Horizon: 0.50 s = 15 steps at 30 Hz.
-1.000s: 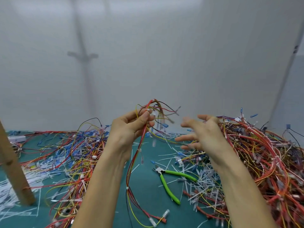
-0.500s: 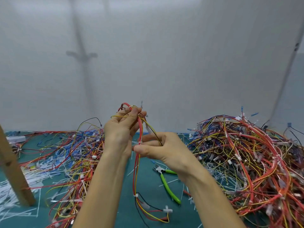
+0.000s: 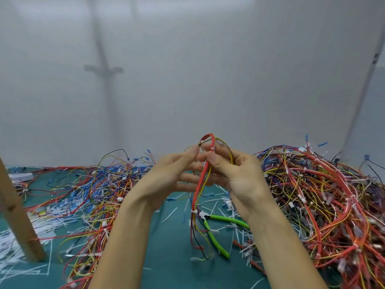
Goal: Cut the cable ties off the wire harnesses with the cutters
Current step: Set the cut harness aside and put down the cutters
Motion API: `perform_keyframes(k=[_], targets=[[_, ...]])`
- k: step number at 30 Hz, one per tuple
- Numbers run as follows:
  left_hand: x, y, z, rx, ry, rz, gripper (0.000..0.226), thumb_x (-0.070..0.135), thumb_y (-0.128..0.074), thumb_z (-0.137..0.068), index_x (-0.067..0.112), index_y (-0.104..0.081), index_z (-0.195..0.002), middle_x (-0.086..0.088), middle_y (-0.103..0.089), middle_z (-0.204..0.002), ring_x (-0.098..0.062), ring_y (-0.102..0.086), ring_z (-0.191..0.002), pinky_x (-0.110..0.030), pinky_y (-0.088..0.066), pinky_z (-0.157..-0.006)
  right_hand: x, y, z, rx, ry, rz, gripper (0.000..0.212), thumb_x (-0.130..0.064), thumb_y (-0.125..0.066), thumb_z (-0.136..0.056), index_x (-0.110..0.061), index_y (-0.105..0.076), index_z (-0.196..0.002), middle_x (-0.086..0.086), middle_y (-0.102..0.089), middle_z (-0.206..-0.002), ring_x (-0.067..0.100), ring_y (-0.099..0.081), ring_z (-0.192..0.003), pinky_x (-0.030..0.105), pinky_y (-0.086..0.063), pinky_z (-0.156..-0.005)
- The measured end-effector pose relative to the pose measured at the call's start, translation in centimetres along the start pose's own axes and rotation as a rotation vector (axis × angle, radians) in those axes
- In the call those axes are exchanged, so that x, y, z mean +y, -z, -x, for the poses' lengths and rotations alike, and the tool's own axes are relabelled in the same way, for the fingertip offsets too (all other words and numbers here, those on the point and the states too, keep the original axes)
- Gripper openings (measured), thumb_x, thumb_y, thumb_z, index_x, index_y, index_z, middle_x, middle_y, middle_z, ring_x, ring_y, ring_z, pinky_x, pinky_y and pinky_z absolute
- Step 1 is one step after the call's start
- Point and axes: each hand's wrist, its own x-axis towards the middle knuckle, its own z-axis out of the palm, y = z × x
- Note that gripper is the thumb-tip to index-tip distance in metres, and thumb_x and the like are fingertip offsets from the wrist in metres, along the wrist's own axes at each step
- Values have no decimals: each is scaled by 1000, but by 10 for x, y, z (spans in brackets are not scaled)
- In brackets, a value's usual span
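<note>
Step in hand: presenting a harness for cutting; both hands are on the wires and no tool is in either.
Held harness: the held harness [image 3: 200,184] is raised in front of the wall, its red and yellow wires doubled into a loop at the top, loose ends hanging down to the mat [image 3: 173,257].
Ties to cut: a white upper tie [image 3: 212,149] sits on the loop just above the right fingers; a lower tie [image 3: 194,211] binds the bundle below both hands.
Left hand: the left hand [image 3: 166,176] has its thumb tip against the loop's top, apparently pinching it against the forefinger; the other fingers reach across behind the wires.
Right hand: the right hand [image 3: 235,170] is curled around the bundle, finger and thumb closed on it just under the upper tie.
Cutters: the cutters [image 3: 215,238], green-handled, lie on the mat below the hands, just beside the hanging ends.
Piles: the uncut pile [image 3: 325,197] is heaped on the right; a looser left spread [image 3: 100,184] lies by the wooden post [image 3: 18,217].
Doing it well: I judge it best to pass the whole hold to the left hand, free the right for the cutters, turn the tie's head outward, slide one blade under the strap only, and keep wire insulation out of the bite.
Risk: nicking a thin yellow wire pressed tight under the strap.
</note>
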Motion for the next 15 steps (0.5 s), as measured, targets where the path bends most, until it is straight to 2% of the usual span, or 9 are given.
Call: perform_keyframes(k=[3,4,6,8,12,15], targets=[[0,0,7,-150,34,-99,52,68,-46,-88,26,-69,-109,-12,-74,-107,-32,-73,-91,-32,-60,-75,-4,11,-4,83,-3,-64,12,-4,-61,-91,-6,-70,-98,7,-76,-85,22,-74,-75,30,-61,-64],[1,0,9,-201,38,-135,42,63,-50,-89,30,-69,-105,-10,-74,-107,-29,-73,-92,-31,-59,-76,-5,14,-5,103,-2,-89,13,-4,-60,-91,-6,-70,-99,8,-76,-86,23,-75,-76,29,-61,-65],[1,3,10,-290,68,-208,21,41,-64,-89,25,-68,-102,-9,-75,-106,-25,-73,-95,-29,-58,-80,-7,19,-6,133,3,-143,14,-3,-58,-93,-5,-68,-101,8,-76,-84,22,-75,-76,26,-60,-63],[-3,5,9,-381,112,-281,19,20,-73,-85,16,-68,-104,-10,-74,-106,-23,-71,-99,-27,-56,-81,-9,23,-8,163,13,-201,14,-3,-57,-93,-4,-67,-101,7,-76,-83,21,-75,-76,25,-59,-62],[-8,-3,6,-471,161,-344,23,17,-73,-86,14,-69,-109,-10,-73,-110,-16,-69,-98,-28,-56,-86,-10,28,-10,222,27,-290,14,-1,-54,-94,-4,-67,-99,7,-75,-82,19,-75,-75,26,-61,-66],[-10,-13,1,-482,134,-291,14,18,-70,-89,17,-71,-103,-12,-73,-109,-18,-71,-93,-32,-57,-88,-9,30,-11,256,46,-327,14,-1,-54,-95,-4,-66,-99,7,-76,-82,20,-75,-77,26,-60,-66]])
